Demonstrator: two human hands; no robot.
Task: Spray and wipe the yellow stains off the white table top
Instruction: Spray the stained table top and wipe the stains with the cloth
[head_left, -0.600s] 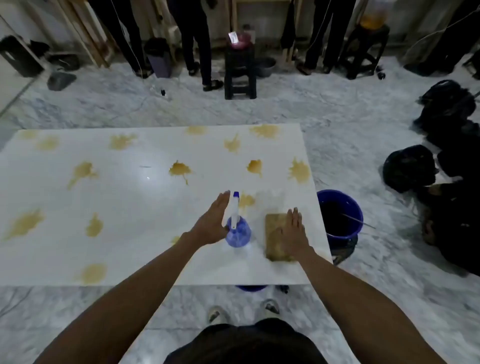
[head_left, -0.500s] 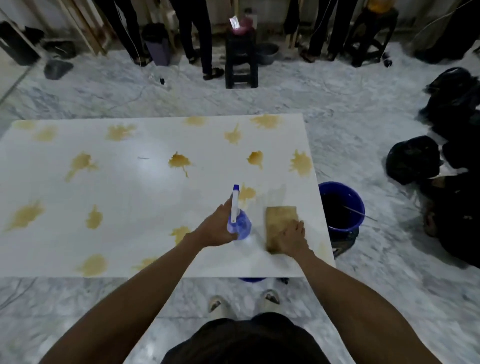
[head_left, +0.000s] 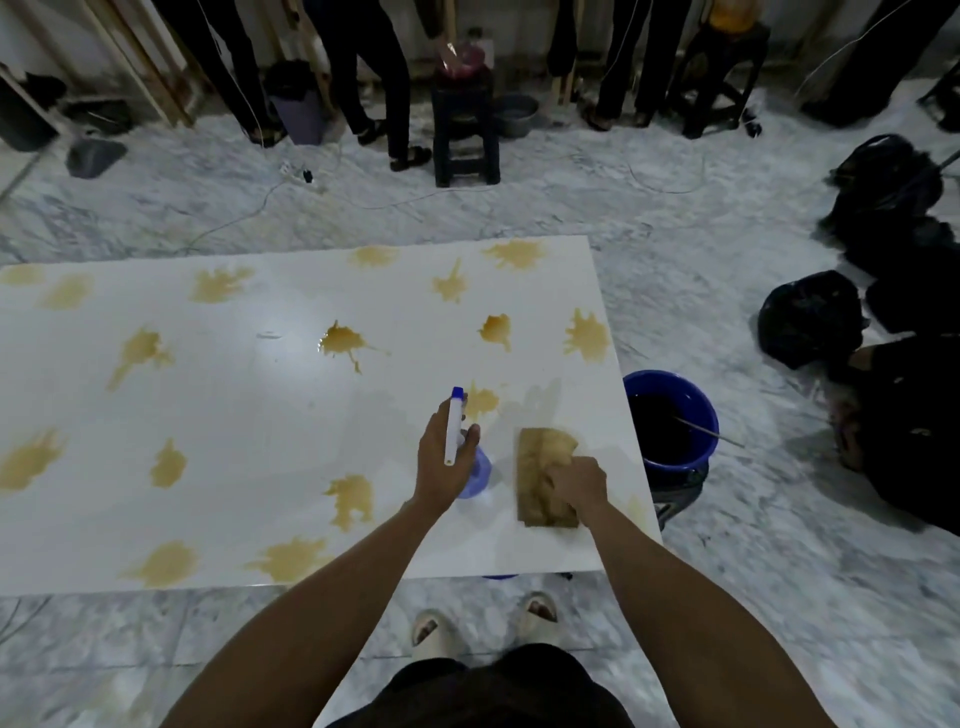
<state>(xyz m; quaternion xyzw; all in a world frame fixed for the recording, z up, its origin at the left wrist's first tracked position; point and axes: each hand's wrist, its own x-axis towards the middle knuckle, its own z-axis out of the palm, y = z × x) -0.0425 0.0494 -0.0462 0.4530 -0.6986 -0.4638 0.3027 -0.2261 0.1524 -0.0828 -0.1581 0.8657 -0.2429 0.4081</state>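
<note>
The white table top (head_left: 260, 415) carries several yellow stains; the nearest stain (head_left: 480, 401) lies just beyond the spray nozzle. My left hand (head_left: 441, 462) grips a blue spray bottle (head_left: 475, 470) with a white trigger head, its nozzle pointing away from me. Right of it, my right hand (head_left: 579, 483) grasps a tan cloth (head_left: 543, 467) lying on the table near the right edge, fingers curled into its near half. The surface around the cloth looks smeared and wet.
A blue bucket (head_left: 672, 415) of dark water stands on the floor off the table's right edge. Black bags (head_left: 810, 317) lie further right. A black stool (head_left: 465, 130) and several standing people are beyond the table. My feet are at the near edge.
My left hand closed around the spray bottle and lifted its head. My right hand went from lying flat on the cloth to curling into it. The view shifted slightly.
</note>
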